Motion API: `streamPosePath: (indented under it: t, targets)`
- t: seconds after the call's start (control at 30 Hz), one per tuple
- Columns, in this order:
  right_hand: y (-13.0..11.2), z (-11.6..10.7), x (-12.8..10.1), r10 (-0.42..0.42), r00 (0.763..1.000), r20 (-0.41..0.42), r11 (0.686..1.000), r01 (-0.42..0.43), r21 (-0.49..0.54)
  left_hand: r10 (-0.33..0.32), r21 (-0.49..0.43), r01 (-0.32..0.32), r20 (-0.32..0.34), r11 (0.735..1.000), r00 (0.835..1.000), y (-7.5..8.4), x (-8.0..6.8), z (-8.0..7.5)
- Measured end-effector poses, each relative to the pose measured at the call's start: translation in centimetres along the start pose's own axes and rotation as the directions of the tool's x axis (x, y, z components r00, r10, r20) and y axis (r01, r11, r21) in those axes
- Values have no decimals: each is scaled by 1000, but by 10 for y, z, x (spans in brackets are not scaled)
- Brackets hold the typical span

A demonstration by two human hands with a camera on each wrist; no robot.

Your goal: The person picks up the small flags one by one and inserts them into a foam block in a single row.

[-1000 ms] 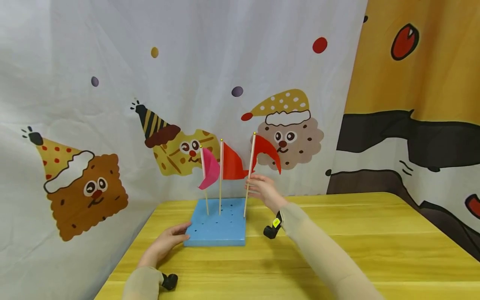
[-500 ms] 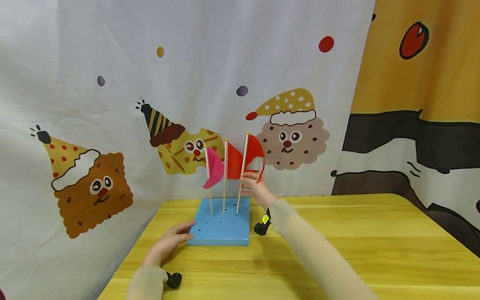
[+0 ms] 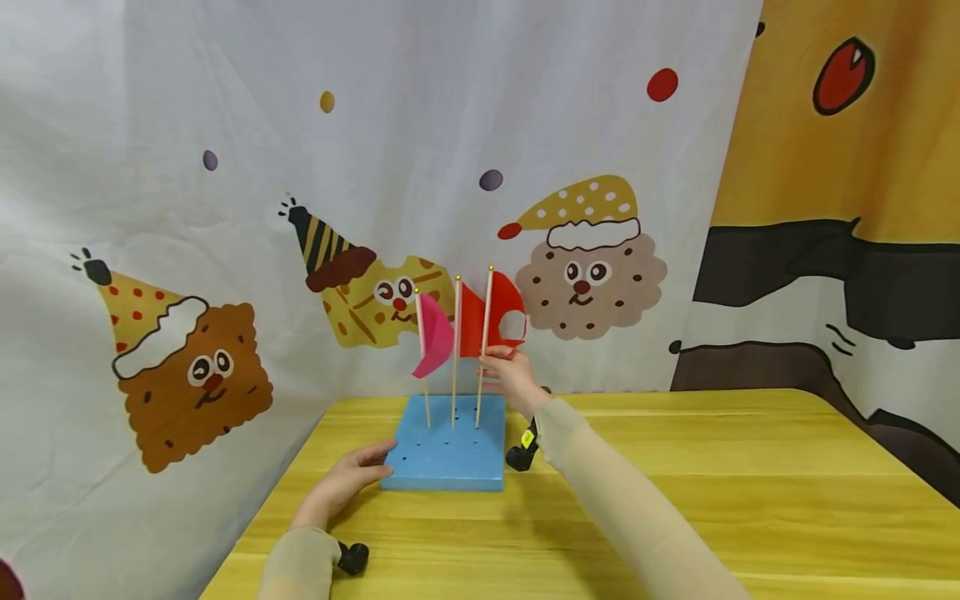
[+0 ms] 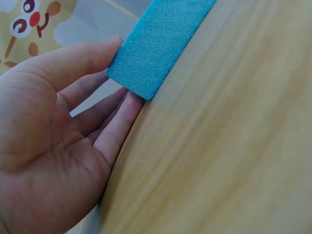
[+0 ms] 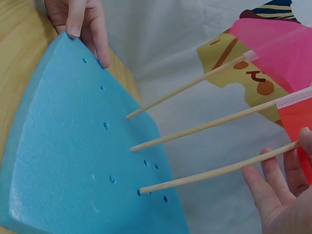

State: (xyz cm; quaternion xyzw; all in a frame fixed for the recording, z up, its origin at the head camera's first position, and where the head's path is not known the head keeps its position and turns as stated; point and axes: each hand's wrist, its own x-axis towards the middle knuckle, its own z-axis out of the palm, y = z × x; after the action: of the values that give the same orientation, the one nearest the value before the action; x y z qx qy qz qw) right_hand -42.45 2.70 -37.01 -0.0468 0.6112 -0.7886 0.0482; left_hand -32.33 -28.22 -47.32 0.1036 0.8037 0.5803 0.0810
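Since the earlier frames the third flag (image 3: pixel 501 313) has swung from a rightward lean to nearly upright, its stick now planted in the blue foam block (image 3: pixel 447 454) beside the other red flag (image 3: pixel 469 327) and the pink flag (image 3: pixel 433 337).

Nearest us, our left hand (image 3: pixel 347 482) lies relaxed, fingers straight against the block's near-left corner, steadying it on the worktop (image 3: pixel 750 483). Further back, our right hand (image 3: pixel 508 375) pinches the stick below its flag.

We judge the stick light, thin and snappable, the foam soft; best held low on the shaft.
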Motion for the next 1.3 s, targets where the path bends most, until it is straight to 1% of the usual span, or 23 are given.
streamPosePath:
  t: [0.23,0.33,0.57,0.67,0.9,1.3]
  targets:
    - [3,-1,2,-3,1000,-9,1000,3,-1,-2,4,2,-19,1000,1000,1,-1,1]
    - [6,-1,3,-14,1000,-17,999,13,-30,-6,1,6,-24,1000,1000,1,-1,2]
    - [15,-3,5,8,1000,-6,999,-8,-52,-10,-25,10,2,1000,1000,-1,1,1]
    - [17,-3,5,4,1000,-7,998,-5,-69,-7,-26,7,9,1000,1000,-2,1,1]
    - [19,-4,6,5,1000,-14,995,-6,-100,-8,-25,8,2,1000,1000,-2,1,1]
    - [22,-8,3,25,999,22,994,-22,-108,-19,-9,19,2,1000,1000,2,1,0]
